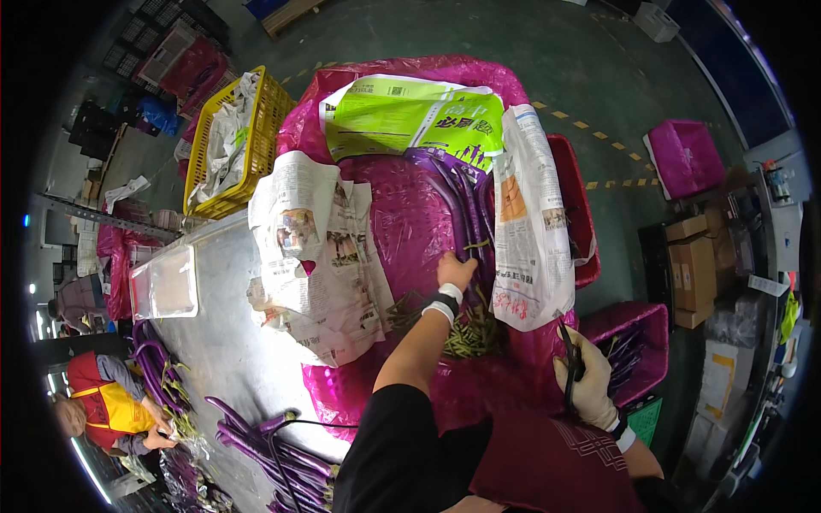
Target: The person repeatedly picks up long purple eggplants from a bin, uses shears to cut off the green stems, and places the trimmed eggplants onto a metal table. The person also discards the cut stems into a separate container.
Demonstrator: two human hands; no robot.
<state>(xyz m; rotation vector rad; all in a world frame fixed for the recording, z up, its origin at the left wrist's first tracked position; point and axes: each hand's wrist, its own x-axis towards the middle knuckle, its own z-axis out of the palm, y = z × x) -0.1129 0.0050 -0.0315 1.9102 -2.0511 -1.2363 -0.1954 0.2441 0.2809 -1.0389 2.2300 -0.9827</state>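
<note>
A crate lined with magenta plastic film (410,211) stands before me, its sides padded with newspaper (321,263) and a lime-green printed sheet (385,118). Several long purple eggplants (457,205) lie along its right side. My left hand (457,270), bare with a white and black wrist band, touches the stem end of these eggplants; its fingers are partly hidden. Below it are many cut green stems (473,333). My right hand (585,378), in a pale glove, holds a dark-handled hand tool (569,369) outside the crate, right of the newspaper. The tool's exact kind is unclear.
On the metal table (224,359) at left lie more eggplants (269,449) and a black cable. A co-worker (112,410) handles eggplants at its far side. A yellow crate (240,141) stands at upper left. Another film-lined crate (632,353) with eggplants is at right, near cardboard boxes (693,276).
</note>
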